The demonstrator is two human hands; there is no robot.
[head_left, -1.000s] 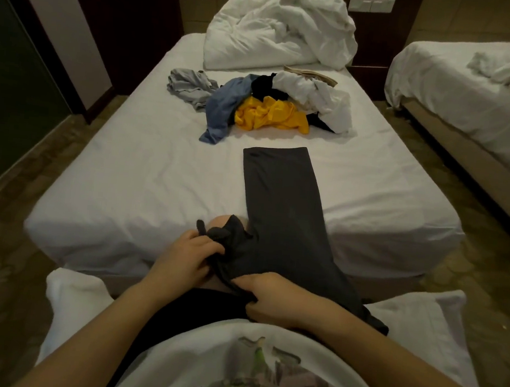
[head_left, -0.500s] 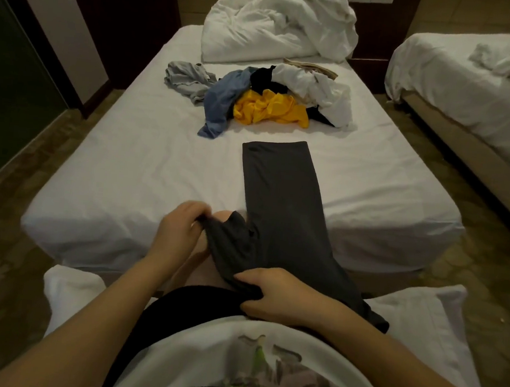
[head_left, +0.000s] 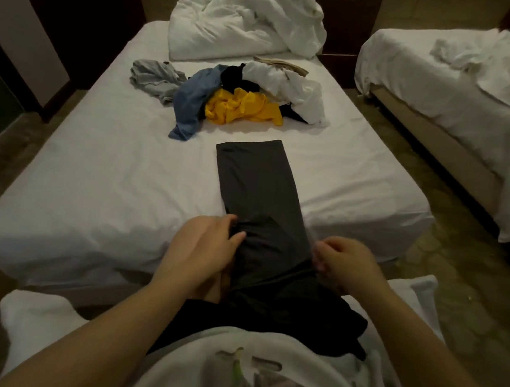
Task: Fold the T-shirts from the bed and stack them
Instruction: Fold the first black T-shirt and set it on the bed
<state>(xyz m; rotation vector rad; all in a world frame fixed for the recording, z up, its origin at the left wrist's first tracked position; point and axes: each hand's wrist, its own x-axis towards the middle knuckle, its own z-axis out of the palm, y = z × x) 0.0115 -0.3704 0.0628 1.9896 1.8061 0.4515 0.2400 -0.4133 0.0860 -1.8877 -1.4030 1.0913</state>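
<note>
T-shirt [head_left: 257, 187] in dark grey stretched as a narrow strip from the bed [head_left: 111, 165] onto the lap, left hand [head_left: 203, 244] fingers [head_left: 226, 221] pinching its left edge, right hand [head_left: 346, 263] curled beside the right edge, grip unclear, likely squaring it for the crosswise fold.

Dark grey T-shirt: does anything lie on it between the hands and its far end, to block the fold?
Nothing visible. That stretch of the dark grey T-shirt lies bare on the bed; the clothes pile sits past its far edge, apart.

a hotel bedroom: twin white-sheeted beds [head_left: 96, 164] and rumpled duvets [head_left: 247, 16].
</note>
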